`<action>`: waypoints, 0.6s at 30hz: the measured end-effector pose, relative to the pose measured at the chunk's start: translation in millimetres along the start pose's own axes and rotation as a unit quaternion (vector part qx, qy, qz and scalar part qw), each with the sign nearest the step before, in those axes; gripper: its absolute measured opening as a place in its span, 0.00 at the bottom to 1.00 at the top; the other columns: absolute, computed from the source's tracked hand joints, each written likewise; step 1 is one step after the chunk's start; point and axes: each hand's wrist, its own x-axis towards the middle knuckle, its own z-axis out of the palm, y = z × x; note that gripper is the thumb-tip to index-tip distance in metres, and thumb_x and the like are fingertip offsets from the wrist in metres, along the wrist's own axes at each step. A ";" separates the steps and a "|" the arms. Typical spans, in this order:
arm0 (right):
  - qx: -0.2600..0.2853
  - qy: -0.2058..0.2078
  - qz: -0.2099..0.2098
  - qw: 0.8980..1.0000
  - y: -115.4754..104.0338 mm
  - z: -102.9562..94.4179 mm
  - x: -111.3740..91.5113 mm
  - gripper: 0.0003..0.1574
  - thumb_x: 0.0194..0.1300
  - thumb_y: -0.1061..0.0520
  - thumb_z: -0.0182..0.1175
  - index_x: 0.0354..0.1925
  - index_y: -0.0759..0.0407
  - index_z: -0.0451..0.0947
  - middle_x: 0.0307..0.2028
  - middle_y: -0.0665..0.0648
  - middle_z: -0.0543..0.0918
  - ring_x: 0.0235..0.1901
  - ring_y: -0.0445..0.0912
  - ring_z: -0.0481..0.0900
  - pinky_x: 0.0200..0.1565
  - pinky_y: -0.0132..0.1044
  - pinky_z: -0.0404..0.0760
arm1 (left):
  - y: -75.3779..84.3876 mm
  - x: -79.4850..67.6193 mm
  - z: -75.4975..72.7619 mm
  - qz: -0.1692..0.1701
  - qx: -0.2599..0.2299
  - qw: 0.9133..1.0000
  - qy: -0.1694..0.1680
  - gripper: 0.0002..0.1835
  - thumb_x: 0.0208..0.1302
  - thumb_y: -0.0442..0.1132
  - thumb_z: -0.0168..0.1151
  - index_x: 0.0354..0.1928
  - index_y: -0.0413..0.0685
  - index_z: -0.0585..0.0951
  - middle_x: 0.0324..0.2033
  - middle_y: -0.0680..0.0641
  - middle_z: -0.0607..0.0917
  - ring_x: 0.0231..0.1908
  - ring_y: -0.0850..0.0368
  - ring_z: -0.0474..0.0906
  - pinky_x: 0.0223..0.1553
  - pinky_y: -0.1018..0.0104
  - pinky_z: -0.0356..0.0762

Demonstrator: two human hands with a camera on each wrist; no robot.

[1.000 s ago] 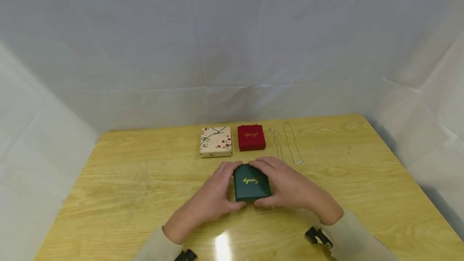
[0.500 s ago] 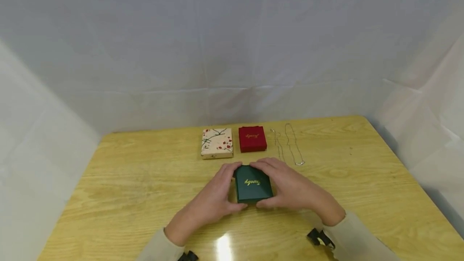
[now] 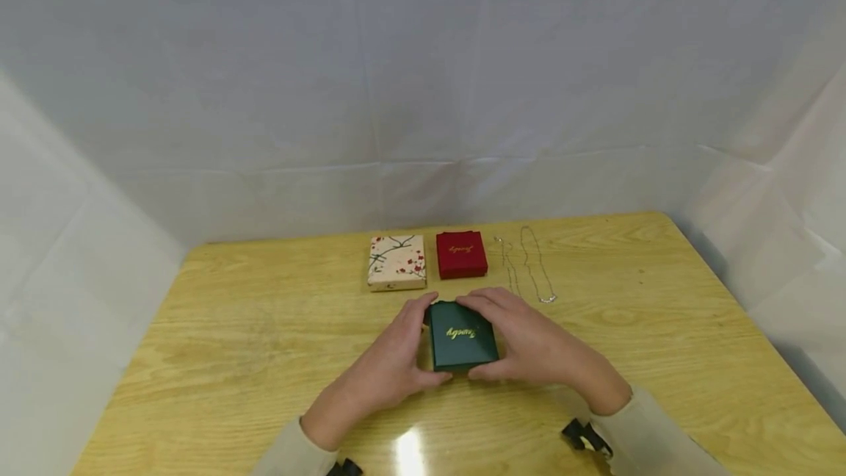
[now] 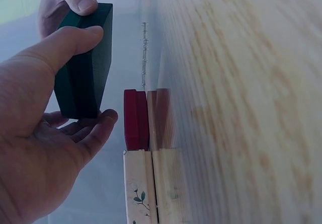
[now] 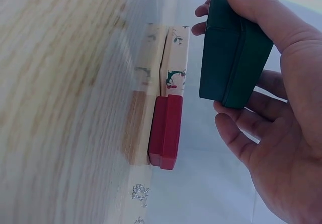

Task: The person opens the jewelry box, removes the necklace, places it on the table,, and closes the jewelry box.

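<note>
A dark green jewelry box (image 3: 464, 340) with gold lettering is held up off the table between both hands, its lid on. My left hand (image 3: 391, 358) grips its left side, thumb on the near face and fingers at the far edge. On the opposite side my right hand (image 3: 529, 340) grips it in the same way. Both wrist views show the green box (image 4: 83, 78) raised clear of the wood, with the left thumb (image 4: 75, 40) and the right thumb (image 5: 251, 2) pressed on its near face.
Behind the hands stand a cream floral box (image 3: 397, 263) and a red jewelry box (image 3: 461, 255), side by side. Right of them lie two thin chain necklaces (image 3: 547, 299) on the wooden table (image 3: 231, 358). White cloth (image 3: 423, 79) hangs around the back and sides.
Both hands keep the same grip on the green jewelry box. The whole scene shifts slightly right and down in the head view; the other boxes and necklaces stay in place.
</note>
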 end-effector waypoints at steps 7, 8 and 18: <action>0.001 -0.003 0.000 1.000 -1.1 -2.2 0.0 0.63 0.55 0.37 0.83 0.79 0.51 0.64 0.72 0.51 0.70 0.70 0.50 0.68 0.68 0.54 0.74 | 0.7 -0.4 -0.7 0.000 0.006 1.000 0.001 0.62 0.54 0.40 0.86 0.82 0.44 0.52 0.72 0.42 0.69 0.67 0.49 0.72 0.70 0.53 0.71; 0.001 -0.003 0.000 1.000 -1.2 -2.4 -0.3 0.63 0.55 0.37 0.83 0.80 0.51 0.64 0.72 0.51 0.70 0.70 0.50 0.68 0.68 0.54 0.74 | 0.8 -0.6 -0.6 -0.002 0.006 1.000 0.000 0.62 0.54 0.40 0.86 0.82 0.44 0.52 0.72 0.41 0.69 0.67 0.49 0.72 0.70 0.53 0.70; 0.006 0.003 0.000 1.000 -1.6 -6.1 -2.2 0.64 0.55 0.37 0.83 0.80 0.52 0.64 0.73 0.53 0.70 0.71 0.51 0.68 0.68 0.56 0.74 | -0.3 0.1 1.8 -0.003 -0.009 1.000 0.004 0.63 0.53 0.40 0.86 0.82 0.43 0.51 0.72 0.41 0.70 0.70 0.48 0.70 0.72 0.52 0.66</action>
